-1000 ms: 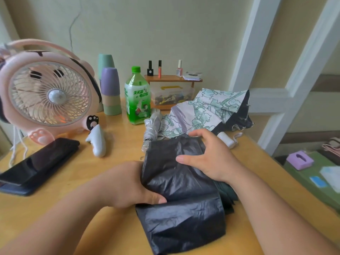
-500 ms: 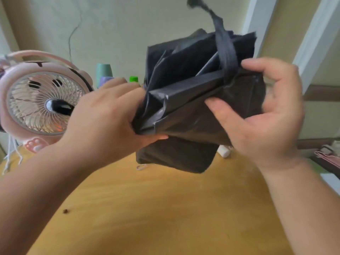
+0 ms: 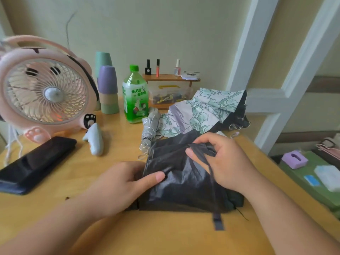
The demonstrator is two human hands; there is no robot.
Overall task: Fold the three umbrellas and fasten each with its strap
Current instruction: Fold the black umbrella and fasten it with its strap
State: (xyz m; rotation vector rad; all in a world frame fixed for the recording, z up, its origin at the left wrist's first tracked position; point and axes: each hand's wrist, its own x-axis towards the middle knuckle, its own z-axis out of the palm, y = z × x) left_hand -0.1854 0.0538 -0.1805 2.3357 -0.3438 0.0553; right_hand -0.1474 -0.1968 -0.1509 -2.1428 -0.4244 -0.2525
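the strap (image 3: 218, 222) blurs at its tip, and the left edge cuts off the pink fan (image 3: 46, 92).

Printed on the label of the green plastic drink bottle (image 3: 135, 92): white Chinese characters, beginning 天天; the remainder too blurred to read.

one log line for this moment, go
stage: folding black umbrella | left hand: grips its left side | right hand: pinches strap | strap: unfastened | floral umbrella: loose behind

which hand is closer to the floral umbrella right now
Right. The right hand pinches the strap just in front of the floral umbrella; the left hand grips the left edge of the black umbrella, farther toward the person and to the left.
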